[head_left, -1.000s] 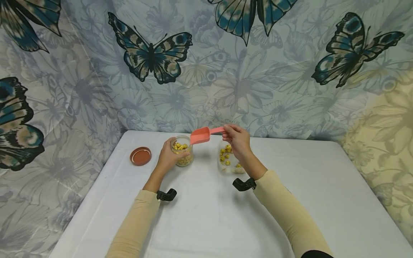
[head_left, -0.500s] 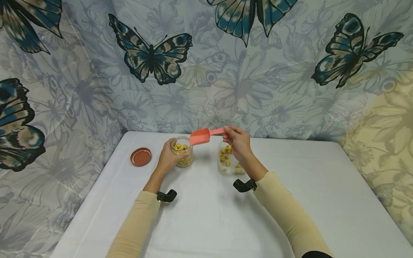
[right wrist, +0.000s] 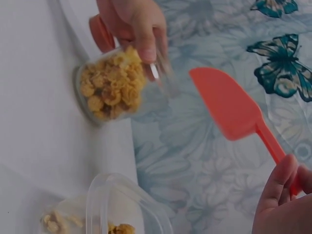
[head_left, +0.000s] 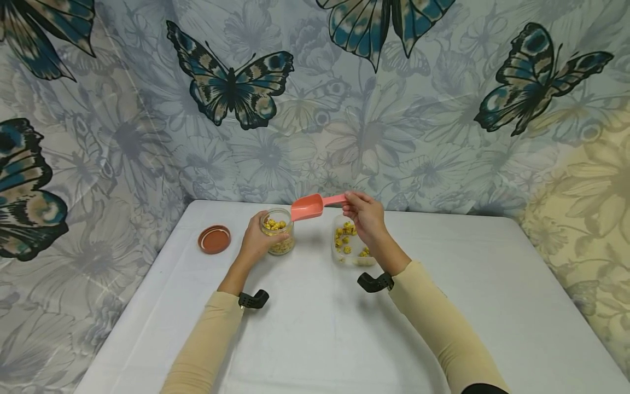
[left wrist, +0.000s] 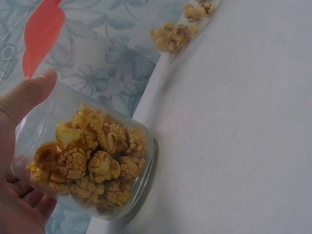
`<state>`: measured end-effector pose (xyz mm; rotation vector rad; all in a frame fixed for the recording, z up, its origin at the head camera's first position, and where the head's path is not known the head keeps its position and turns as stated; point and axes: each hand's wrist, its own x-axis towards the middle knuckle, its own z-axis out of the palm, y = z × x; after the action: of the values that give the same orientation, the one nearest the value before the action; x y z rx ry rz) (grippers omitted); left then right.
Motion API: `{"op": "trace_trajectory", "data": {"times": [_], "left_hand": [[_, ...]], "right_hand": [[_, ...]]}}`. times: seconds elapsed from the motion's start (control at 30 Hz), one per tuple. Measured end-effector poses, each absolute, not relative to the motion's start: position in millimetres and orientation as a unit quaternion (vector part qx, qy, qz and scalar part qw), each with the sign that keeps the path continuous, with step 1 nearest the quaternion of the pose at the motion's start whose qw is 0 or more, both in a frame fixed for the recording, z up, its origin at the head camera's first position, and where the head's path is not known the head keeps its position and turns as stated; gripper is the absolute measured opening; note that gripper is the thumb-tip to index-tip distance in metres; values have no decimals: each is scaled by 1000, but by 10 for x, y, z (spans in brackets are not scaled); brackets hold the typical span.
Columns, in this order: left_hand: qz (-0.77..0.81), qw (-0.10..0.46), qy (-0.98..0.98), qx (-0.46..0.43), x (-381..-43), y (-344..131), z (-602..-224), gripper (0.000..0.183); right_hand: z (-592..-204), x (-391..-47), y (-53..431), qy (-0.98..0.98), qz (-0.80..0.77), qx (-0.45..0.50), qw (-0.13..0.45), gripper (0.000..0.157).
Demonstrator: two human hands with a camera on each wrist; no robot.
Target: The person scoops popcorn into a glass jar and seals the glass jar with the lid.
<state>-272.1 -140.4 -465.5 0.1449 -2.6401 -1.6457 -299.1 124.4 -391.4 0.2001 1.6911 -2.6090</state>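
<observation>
A glass jar (left wrist: 92, 161) of caramel popcorn stands on the table, and my left hand (head_left: 260, 238) grips it round its side with the thumb near the rim. Popcorn fills its lower part in the left wrist view. My right hand (head_left: 365, 218) pinches the handle of a coral-red scoop (head_left: 307, 207). The scoop's tip hangs right by the jar's rim, and no popcorn shows in its bowl. Below my right hand sits a clear plastic container (right wrist: 105, 204) with several popcorn pieces (head_left: 346, 235), partly hidden by that hand.
A brown-red jar lid (head_left: 214, 239) lies on the table left of the jar. White cloth covers the table (head_left: 305, 328), whose far edge meets a butterfly-print curtain (head_left: 315, 137).
The scoop and my right hand have shifted very slightly right. My left hand and the jar stay where they were.
</observation>
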Motion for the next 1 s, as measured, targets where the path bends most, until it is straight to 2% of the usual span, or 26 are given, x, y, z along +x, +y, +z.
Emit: {"op": "trace_trajectory", "data": {"times": [0.23, 0.5, 0.73, 1.0], "left_hand": [[-524, 17, -850, 48, -2719, -1403, -4639, 103], [-512, 2, -858, 44, -2736, -1418, -4632, 104], [-497, -12, -867, 37, -2725, -1442, -4570, 103], [-487, -13, -873, 27, -2711, -1473, -4539, 103]], "right_hand": [[-3900, -3008, 1284, 530, -846, 62, 13, 10], [-3889, -3016, 1358, 537, -841, 65, 19, 27], [-3879, -3016, 1423, 532, -844, 62, 13, 15], [-3847, -3010, 1493, 527, -847, 64, 10, 16]]}}
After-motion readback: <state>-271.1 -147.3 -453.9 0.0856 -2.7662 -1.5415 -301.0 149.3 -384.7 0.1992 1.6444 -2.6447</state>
